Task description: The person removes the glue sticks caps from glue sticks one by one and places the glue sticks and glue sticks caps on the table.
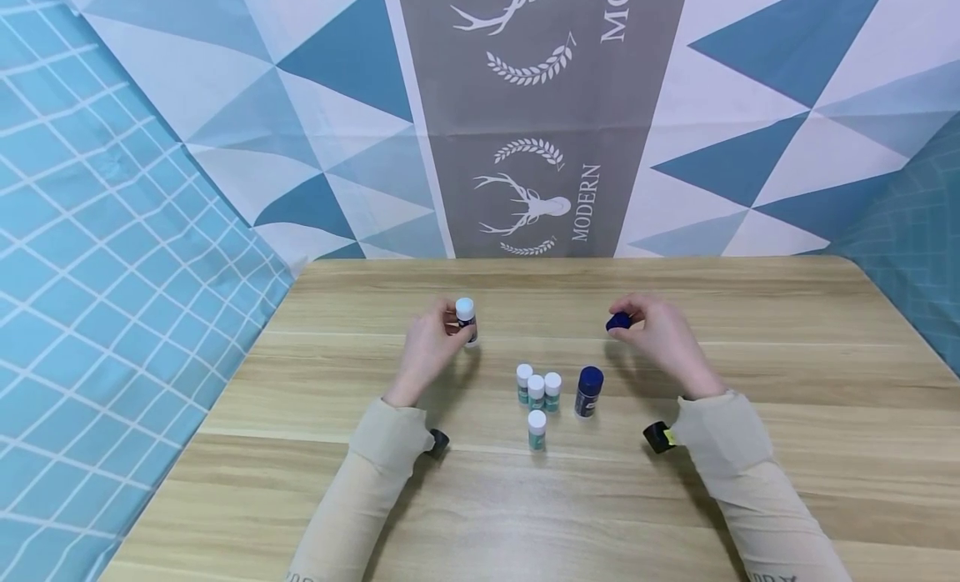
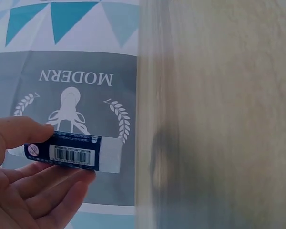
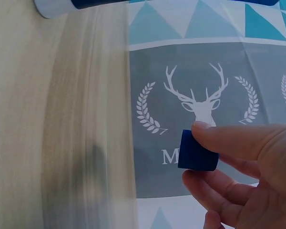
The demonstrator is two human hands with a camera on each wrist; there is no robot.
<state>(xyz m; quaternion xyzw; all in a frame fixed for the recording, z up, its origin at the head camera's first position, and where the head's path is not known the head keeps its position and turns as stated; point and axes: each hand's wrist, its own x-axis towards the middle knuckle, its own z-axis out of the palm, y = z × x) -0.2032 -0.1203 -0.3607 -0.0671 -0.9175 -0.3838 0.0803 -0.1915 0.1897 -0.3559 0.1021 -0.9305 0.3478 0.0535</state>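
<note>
My left hand (image 1: 431,344) pinches a dark-blue labelled glue stick (image 2: 76,151) between thumb and fingers. Its white top points up, uncapped, and its white base hangs close over the table; a barcode faces the left wrist camera. Away to the right, my right hand (image 1: 660,332) holds a small blue cap (image 3: 198,151) between thumb and fingertips, raised above the tabletop. Between the hands stands another, blue-capped glue stick (image 1: 588,392) with a white base. Left of it, several smaller tubes (image 1: 536,393) with white caps and green labels stand upright, one (image 1: 537,430) nearer the front.
The wooden table (image 1: 480,515) ends at a wall cloth (image 1: 540,148) printed with deer heads and triangles. Blue checked cloth (image 1: 112,232) hangs along the left side. Black wrist devices (image 1: 660,438) sit at both cuffs.
</note>
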